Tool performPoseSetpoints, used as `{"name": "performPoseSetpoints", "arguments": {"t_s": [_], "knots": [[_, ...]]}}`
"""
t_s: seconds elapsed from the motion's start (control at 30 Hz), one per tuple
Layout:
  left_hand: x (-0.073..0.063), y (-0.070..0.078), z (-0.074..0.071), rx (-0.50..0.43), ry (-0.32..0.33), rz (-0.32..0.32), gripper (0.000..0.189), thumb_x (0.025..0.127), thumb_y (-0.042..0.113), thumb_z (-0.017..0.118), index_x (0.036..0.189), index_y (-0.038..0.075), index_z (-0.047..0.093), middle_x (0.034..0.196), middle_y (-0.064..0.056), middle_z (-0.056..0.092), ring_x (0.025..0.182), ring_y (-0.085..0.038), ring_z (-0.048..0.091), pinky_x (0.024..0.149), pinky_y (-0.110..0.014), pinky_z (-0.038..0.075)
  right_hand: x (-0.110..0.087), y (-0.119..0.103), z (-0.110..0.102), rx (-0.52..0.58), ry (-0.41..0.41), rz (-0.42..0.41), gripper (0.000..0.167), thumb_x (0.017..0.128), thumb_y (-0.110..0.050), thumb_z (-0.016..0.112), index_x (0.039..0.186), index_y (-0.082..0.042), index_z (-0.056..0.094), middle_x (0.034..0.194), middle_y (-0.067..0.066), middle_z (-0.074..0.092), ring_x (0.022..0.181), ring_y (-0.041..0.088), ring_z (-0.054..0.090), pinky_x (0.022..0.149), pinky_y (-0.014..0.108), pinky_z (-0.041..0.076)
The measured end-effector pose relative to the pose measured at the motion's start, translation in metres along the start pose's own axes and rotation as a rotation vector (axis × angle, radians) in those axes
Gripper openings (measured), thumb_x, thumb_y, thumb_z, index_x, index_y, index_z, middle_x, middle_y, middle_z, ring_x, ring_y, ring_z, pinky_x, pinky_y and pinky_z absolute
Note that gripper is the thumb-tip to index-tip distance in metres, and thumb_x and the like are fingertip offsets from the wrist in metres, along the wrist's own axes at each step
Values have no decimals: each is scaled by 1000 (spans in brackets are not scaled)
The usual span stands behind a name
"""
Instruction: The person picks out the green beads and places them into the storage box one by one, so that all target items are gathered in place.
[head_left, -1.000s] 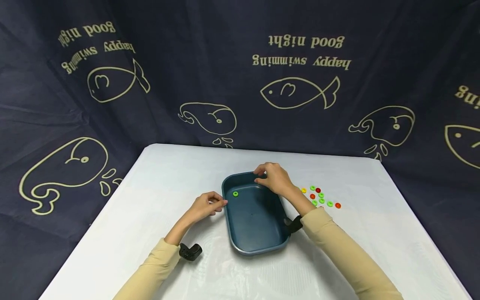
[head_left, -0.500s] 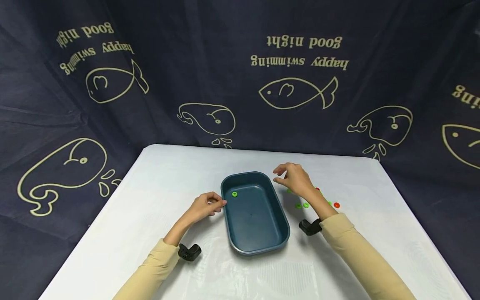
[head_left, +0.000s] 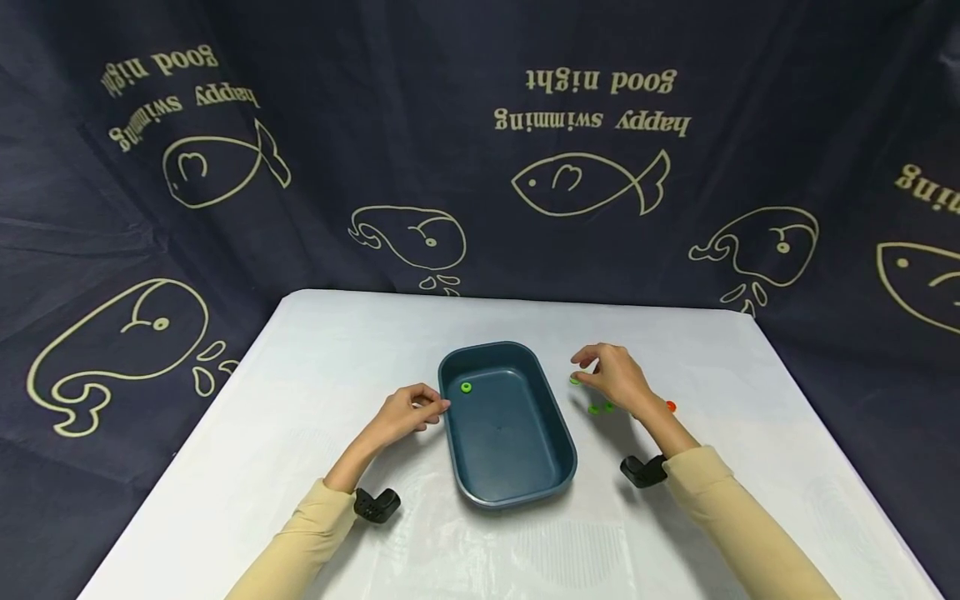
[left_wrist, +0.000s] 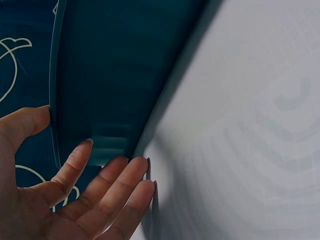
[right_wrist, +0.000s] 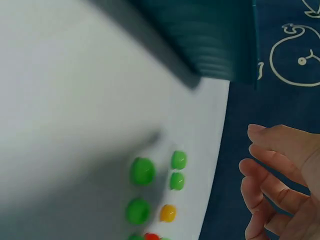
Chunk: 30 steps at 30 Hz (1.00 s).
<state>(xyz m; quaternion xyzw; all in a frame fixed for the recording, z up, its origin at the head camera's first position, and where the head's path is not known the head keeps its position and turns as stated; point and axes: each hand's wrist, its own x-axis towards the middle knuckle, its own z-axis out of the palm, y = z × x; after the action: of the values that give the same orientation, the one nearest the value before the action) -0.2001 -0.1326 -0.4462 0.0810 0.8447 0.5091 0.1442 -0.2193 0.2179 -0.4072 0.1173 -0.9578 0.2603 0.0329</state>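
Observation:
A dark teal rectangular tub [head_left: 501, 450] stands on the table, with one small green ring [head_left: 466, 387] inside near its far left corner. My left hand [head_left: 408, 412] is at the tub's left side. In the left wrist view its thumb [left_wrist: 35, 122] meets the rim, and the other fingers lie loosely extended along the outer wall. My right hand [head_left: 617, 377] hovers right of the tub with thumb and fingers apart, nothing between them. Under it lie small green pieces [right_wrist: 143, 171], an orange piece [right_wrist: 168, 213] and a red piece [right_wrist: 152, 236], partly hidden by the hand and forearm.
A white-covered table [head_left: 360, 333] bears everything. Behind it hangs a dark blue cloth [head_left: 450, 150] with fish and whale outlines. An orange-red piece [head_left: 671, 407] shows beside the right forearm. Each wrist wears a black camera [head_left: 377, 505].
My right hand has moved from over the tub's far right rim rightward to above the small loose pieces, coming lower. The left hand stays at the tub's left rim.

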Motion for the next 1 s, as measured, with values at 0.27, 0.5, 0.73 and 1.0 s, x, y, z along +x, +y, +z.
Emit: {"name": "performPoseSetpoints", "arguments": {"t_s": [0.27,0.5,0.73,1.0], "knots": [[-25,36,-6,-8,-21,5,29,92,22,59,105,-4,59,103,-28,64,94,-39,66,78,-45,57,-13,19,8,-5,-27,34,20,80,-17,73,97,-7,72,94,12,70,74,18,61,59,29,46],[-28,40,-6,-11,-9,0,26,92,20,60,103,-4,60,101,-26,65,94,-39,67,78,-44,57,-23,32,21,9,-47,19,15,77,-12,76,91,-7,73,92,10,71,73,16,60,57,27,46],[-27,38,-6,-13,-28,6,29,92,21,60,105,-4,59,103,-27,64,95,-40,66,79,-45,56,-28,38,27,34,-76,14,16,74,-7,76,90,-6,73,92,8,71,74,15,60,62,28,49],[-24,34,-7,-9,-40,20,31,92,23,59,106,-5,59,104,-28,64,95,-40,66,78,-45,57,-31,40,30,20,-64,8,15,73,-6,76,88,-6,73,85,6,69,71,11,59,59,26,47]]}}
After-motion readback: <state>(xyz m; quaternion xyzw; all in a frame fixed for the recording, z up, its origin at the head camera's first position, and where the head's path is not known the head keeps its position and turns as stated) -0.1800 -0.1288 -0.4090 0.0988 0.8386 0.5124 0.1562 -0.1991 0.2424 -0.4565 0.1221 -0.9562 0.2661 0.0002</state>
